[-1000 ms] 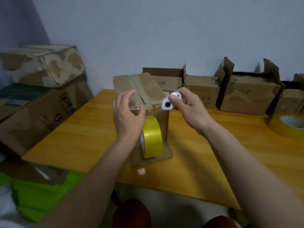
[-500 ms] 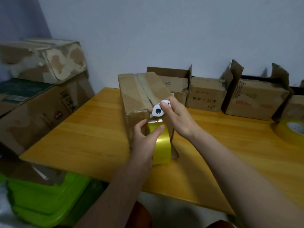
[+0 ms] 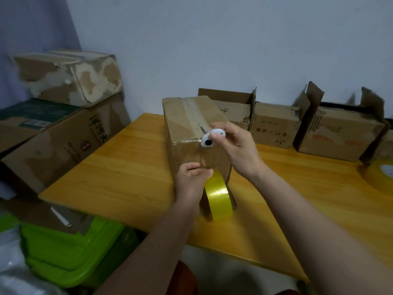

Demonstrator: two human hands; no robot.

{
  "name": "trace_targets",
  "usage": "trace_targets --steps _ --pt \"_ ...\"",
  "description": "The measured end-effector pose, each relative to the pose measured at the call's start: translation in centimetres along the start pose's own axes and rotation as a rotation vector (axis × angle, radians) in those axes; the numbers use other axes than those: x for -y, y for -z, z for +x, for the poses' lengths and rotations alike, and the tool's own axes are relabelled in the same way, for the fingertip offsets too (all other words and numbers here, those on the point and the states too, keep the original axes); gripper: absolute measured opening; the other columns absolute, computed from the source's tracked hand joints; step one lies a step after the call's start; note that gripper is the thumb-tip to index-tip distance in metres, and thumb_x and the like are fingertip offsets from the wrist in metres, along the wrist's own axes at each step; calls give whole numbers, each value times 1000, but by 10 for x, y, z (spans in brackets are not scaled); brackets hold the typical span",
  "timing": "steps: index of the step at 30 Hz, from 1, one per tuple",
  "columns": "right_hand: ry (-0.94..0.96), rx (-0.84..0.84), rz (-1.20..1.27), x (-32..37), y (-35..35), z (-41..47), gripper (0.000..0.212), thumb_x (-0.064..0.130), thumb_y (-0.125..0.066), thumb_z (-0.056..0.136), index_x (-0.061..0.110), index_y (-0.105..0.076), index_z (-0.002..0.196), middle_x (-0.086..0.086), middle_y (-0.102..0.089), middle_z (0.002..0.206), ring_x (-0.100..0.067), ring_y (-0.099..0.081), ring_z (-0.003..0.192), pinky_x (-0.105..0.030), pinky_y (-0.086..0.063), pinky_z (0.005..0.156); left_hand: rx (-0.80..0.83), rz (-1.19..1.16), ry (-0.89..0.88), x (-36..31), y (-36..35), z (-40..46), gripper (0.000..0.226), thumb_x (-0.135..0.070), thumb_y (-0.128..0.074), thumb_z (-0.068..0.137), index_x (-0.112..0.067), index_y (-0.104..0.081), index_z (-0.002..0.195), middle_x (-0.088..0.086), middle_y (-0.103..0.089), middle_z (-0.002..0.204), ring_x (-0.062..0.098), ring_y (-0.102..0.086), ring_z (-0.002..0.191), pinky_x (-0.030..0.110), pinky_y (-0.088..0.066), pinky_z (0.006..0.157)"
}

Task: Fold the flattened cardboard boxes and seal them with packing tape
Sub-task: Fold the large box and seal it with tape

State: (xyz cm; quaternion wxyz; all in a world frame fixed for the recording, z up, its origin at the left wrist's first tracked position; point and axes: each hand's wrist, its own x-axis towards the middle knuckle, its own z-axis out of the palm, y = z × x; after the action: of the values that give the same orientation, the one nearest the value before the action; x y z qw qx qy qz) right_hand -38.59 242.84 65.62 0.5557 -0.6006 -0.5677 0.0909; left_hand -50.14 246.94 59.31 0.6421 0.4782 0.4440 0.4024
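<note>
A brown cardboard box [image 3: 187, 122] lies on the wooden table [image 3: 119, 167], its top seam covered by tape that runs down the near face. My left hand [image 3: 191, 179] holds a yellow tape roll [image 3: 218, 198] low against that near face. My right hand [image 3: 236, 145] pinches a small white cutter with a black dot [image 3: 209, 140] at the box's top near edge, on the tape strip.
Several folded boxes [image 3: 274, 124] line the wall at the back. A second yellow tape roll [image 3: 380, 173] lies at the right edge. Large cartons [image 3: 53, 133] are stacked left of the table. A green plastic bin [image 3: 70, 250] sits below the table's near left corner.
The box has been laid down flatter toward me. My left hand moved down with the roll, drawing tape over the near face. My right hand brought the cutter to the box's top edge.
</note>
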Motion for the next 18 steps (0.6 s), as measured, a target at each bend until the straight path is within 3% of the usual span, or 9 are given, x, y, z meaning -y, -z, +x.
trace_targets --steps 2,5,9,13,16,18 --pt "53 -117 17 4 4 -5 6 20 -66 88 22 -68 93 -6 -63 97 -14 -59 86 -22 -49 72 5 0 -38 -2 1 2 27 -5 -75 80 -12 -61 103 1 -68 85 10 -63 75 14 -48 61" --pt "46 -99 52 -1 8 -17 10 13 -69 85 21 -67 92 -4 -64 89 -12 -62 72 -25 -52 64 45 13 -48 -3 1 6 13 -12 -72 85 -9 -69 97 -2 -68 82 8 -62 75 7 -47 58" --pt "101 -20 -196 -12 5 -32 19 -1 -67 83 10 -65 99 0 -65 94 -10 -61 85 -31 -52 73 81 68 -68 -1 2 10 12 -21 -68 89 -10 -71 84 -7 -64 69 2 -56 65 12 -44 60" --pt "223 0 -310 -13 2 -33 24 -4 -65 83 8 -65 104 -3 -66 97 -8 -60 87 -18 -50 76 84 95 -110 -2 2 11 18 -18 -63 92 -11 -63 76 -6 -59 65 -3 -52 55 6 -38 51" --pt "294 -7 -376 -13 -2 -31 21 -3 -65 83 6 -66 103 -6 -66 97 -12 -61 87 -18 -48 75 91 81 -124 -3 2 10 12 -20 -63 92 -11 -67 86 -6 -60 67 -2 -56 60 4 -40 54" --pt "318 -23 -408 -13 -3 -30 19 0 -63 84 4 -66 102 -7 -66 97 -17 -62 88 -23 -49 75 97 95 -131 -2 2 11 16 -24 -65 91 -15 -68 78 -7 -60 67 1 -55 63 9 -42 59"
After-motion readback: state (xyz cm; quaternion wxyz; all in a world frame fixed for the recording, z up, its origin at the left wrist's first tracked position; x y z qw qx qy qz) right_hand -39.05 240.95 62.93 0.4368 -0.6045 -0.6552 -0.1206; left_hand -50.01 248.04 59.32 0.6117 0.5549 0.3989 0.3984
